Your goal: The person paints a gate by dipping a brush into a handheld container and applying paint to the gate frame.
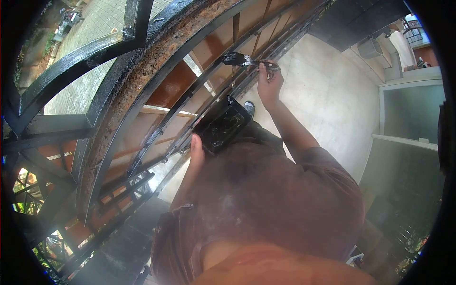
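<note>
My right hand (270, 81) is closed around the handle of a paintbrush (235, 59), whose bristles are covered in black paint. The brush head is over or against a black metal bar (199, 83) of the railing; I cannot tell whether it touches. Close to my chest, my left hand (197, 148) grips a black rectangular paint container (223, 124) by its near side, thumb along the wall. The container is tilted and its inside looks wet and dark. Most of the left fingers are hidden beneath it.
A curved metal rail (126, 88) with a rusty brown face sweeps across the left, beside glossy black bars (57, 126). Pale floor (327, 90) spreads to the right, with a glass door panel (411, 114) beyond. Paving (102, 28) shows outside the railing.
</note>
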{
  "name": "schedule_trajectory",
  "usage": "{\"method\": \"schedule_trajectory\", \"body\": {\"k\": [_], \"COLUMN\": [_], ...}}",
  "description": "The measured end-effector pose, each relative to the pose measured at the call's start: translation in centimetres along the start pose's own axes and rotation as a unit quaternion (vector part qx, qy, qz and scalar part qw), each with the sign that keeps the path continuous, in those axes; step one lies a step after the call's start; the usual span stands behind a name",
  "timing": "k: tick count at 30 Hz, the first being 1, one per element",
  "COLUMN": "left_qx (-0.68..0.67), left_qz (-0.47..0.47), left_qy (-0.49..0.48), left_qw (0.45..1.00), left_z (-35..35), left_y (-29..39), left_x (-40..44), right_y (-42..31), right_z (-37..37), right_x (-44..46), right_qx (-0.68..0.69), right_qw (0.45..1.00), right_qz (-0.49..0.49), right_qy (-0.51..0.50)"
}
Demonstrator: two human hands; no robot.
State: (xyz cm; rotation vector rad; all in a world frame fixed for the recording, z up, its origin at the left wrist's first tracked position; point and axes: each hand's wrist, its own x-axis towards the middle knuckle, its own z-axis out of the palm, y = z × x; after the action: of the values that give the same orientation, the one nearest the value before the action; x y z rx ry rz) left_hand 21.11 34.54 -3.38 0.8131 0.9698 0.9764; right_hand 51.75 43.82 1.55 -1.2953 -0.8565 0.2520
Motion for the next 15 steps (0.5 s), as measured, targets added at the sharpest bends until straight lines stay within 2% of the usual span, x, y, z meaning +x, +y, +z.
{"method": "schedule_trajectory", "body": {"k": [4,6,10,12,15], "left_qx": [-0.003,-0.003,-0.008,0.075,0.049], "left_qz": [-0.024,-0.001,-0.007,-0.014,0.015], "left_qy": [0.028,0.014,0.007,-0.012,-0.030], "left_qw": [0.999,1.000,1.000,0.997,0.998], "left_z": [-0.3,0.5,-0.1,-0.4,1.2], "left_y": [-0.5,0.4,-0.2,-0.1,1.4], "left_x": [0.2,0.0,0.2,0.3,0.2], "right_y": [-0.3,-1.1,-0.6,-0.7,-2.0], "right_z": [-0.4,-0.5,-1.1,-1.3,-1.5], "right_x": [0.7,1.1,1.3,1.0,0.7], "right_qx": [-0.008,0.010,0.020,0.048,0.112], "right_qw": [1.000,0.999,0.999,0.998,0.993], "right_qz": [0.012,0.047,0.027,0.034,0.034], "right_qy": [0.005,-0.002,0.000,-0.001,-0.011]}}
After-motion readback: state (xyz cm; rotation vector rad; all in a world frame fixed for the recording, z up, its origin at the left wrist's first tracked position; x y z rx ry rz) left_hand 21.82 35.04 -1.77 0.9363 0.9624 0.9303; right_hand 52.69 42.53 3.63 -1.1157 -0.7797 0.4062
